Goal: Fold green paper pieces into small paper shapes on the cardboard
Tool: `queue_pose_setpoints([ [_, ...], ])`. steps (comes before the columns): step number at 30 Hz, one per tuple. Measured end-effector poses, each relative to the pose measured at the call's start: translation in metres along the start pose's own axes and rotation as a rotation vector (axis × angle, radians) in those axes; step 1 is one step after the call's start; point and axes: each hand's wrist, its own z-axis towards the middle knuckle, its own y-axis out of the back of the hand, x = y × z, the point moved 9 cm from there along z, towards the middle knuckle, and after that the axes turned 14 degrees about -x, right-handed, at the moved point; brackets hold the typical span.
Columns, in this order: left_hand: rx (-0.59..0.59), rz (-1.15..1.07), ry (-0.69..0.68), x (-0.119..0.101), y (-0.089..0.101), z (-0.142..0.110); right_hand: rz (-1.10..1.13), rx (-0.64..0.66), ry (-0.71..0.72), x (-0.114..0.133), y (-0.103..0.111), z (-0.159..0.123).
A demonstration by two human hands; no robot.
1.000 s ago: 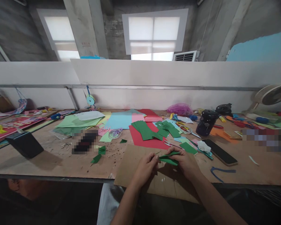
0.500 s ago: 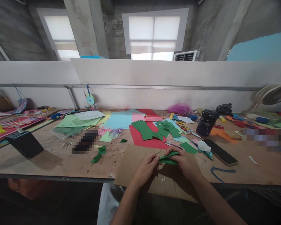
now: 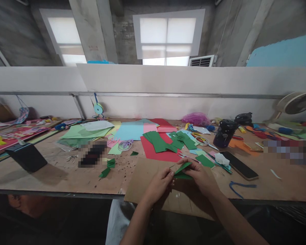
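Between my two hands is a folded piece of green paper [image 3: 183, 172], held above a cardboard sheet [image 3: 142, 177]. My left hand [image 3: 160, 182] pinches its left end between thumb and fingers. On the other side, my right hand [image 3: 197, 175] is closed on the right part, fingers over the upper layer. The layers stand a little apart, and the fingers hide some of the folds. Beyond the cardboard, green paper pieces [image 3: 156, 141] lie on a red sheet [image 3: 149, 149]. Small folded green pieces [image 3: 111, 163] rest to the left.
Right of my hands lie a phone [image 3: 241, 165], a blue strip [image 3: 242, 186] and a crumpled white tissue [image 3: 221, 159]. A dark cup [image 3: 224, 133] stands behind them, near scissors [image 3: 211, 145]. A black box [image 3: 27, 156] is at the left. The table edge [image 3: 66, 194] runs in front.
The upper layer of the green paper has tilted up more steeply, and my right fingers have shifted slightly on it. My left hand keeps its pinch in nearly the same place.
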Motion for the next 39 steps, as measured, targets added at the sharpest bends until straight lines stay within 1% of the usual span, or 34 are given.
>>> queue_pose_setpoints([
  [3, -0.010, 0.012, -0.006, -0.002, 0.001, -0.001, -0.031, 0.008, 0.030, 0.005, -0.002, -0.001],
  [6, -0.020, 0.050, -0.048, -0.005, 0.002, 0.000, -0.121, -0.033, 0.051, 0.013, -0.001, -0.004],
  [8, -0.035, 0.086, -0.095, -0.007, 0.003, 0.001, -0.183, -0.059, 0.036, 0.017, -0.001, -0.006],
  [12, -0.092, 0.152, -0.189, -0.012, 0.006, 0.003, -0.281, -0.094, 0.011, 0.025, -0.001, -0.010],
  [17, -0.172, 0.229, -0.256, -0.014, 0.010, 0.005, -0.431, -0.129, 0.064, 0.040, 0.002, -0.014],
  [19, -0.185, 0.248, -0.270, -0.014, 0.011, 0.005, -0.454, -0.159, 0.053, 0.040, 0.004, -0.014],
  [22, -0.156, 0.230, -0.243, -0.012, 0.009, 0.005, -0.352, -0.190, 0.035, 0.033, 0.006, -0.011],
  [25, -0.083, 0.144, -0.149, -0.007, 0.004, 0.004, -0.158, -0.155, 0.038, 0.020, 0.006, -0.005],
  [28, -0.033, 0.042, -0.086, -0.007, 0.002, 0.003, -0.042, -0.117, 0.020, 0.007, 0.007, -0.001],
  [32, -0.007, 0.008, -0.038, -0.009, 0.003, 0.002, -0.026, -0.116, 0.041, 0.007, 0.009, 0.001],
  [39, 0.046, -0.047, 0.023, -0.007, 0.000, 0.001, 0.015, -0.119, 0.057, 0.008, 0.008, 0.003],
])
